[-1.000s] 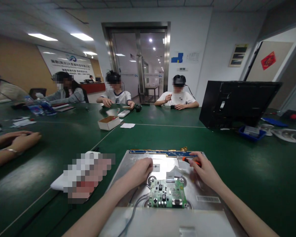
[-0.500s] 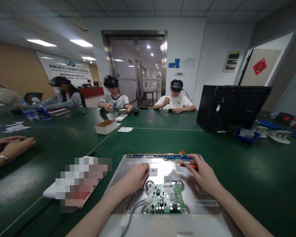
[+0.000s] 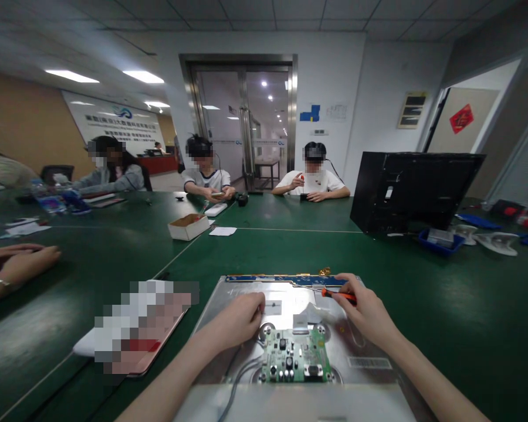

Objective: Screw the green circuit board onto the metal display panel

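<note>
Across the counter [image 3: 286,252], the hands of a co-worker in a white shirt with dark trim [image 3: 206,177] have drawn together around a thin light-coloured object [image 3: 217,194], where half a second earlier they were apart. The wearer's own two hands have hardly shifted.

The right hand [image 3: 364,306] grips a screwdriver [image 3: 338,295] by its orange and black handle, fingers closed around it. The thin shaft points left toward a blue circuit strip [image 3: 264,279] along the far edge of a metal panel [image 3: 305,293]; whether the tip touches the strip cannot be told. The left hand [image 3: 245,313] is over the left part of the panel, just beside a small label [image 3: 273,307]. Its fingers are curled with the tips hidden, so I cannot tell whether they are pinching anything.

The panel lies on the counter in front of the wearer, with a green circuit board [image 3: 295,354] at its middle and a grey cable [image 3: 234,390] running from the board's left side. Left of the panel is a pink phone [image 3: 169,340], partly blurred out. Farther off stand a small open box [image 3: 188,227] and a black monitor [image 3: 416,190].
</note>
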A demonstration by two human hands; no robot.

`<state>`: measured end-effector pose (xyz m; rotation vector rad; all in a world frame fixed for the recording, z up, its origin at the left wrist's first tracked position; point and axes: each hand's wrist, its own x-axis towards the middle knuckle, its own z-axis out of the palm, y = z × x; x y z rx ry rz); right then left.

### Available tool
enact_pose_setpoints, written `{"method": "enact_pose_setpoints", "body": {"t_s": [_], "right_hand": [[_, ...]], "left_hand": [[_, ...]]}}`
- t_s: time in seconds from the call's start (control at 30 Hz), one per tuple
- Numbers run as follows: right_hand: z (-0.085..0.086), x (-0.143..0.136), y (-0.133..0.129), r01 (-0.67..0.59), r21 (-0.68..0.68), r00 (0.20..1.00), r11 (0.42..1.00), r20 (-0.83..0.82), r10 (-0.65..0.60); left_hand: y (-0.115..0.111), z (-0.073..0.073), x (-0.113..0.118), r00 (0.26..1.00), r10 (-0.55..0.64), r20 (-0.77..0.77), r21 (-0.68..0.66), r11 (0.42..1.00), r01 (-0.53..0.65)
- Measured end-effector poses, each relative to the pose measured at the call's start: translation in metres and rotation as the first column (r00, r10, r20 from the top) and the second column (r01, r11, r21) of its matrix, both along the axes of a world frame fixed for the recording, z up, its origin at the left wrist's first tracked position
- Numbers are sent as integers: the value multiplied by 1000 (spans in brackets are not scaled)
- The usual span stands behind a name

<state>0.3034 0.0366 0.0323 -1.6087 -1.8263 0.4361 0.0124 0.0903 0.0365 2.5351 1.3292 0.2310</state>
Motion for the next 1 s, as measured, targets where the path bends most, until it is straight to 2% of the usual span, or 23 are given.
{"method": "enact_pose_setpoints", "body": {"t_s": [0.13, 0.23, 0.43, 0.53, 0.67, 0.8, 1.0], "right_hand": [[-1, 1, 2, -14, 6, 999, 1000, -51, 14], [-3, 1, 3, -10, 18, 996, 1000, -90, 12], [-2, 2, 3, 3, 31, 988, 1000, -154, 2], [0, 2, 2, -5, 26, 984, 1000, -178, 9], [1, 1, 1, -2, 37, 982, 999, -190, 9], [-2, 3, 4, 10, 76, 975, 997, -222, 8], [-12, 7, 9, 23, 102, 969, 994, -248, 3]], "left_hand": [[1, 5, 0, 999, -7, 40, -22, 1000, 8], [0, 8, 3, 992, -31, 123, -42, 998, 37], [-8, 16, 20, 947, -107, 302, -130, 980, 152], [-10, 23, 32, 930, -174, 324, -146, 962, 231], [-7, 29, 54, 918, -280, 280, -120, 939, 323], [5, 24, 74, 896, -371, 246, -75, 914, 399], [17, 6, 84, 895, -345, 284, -1, 933, 360]]}}
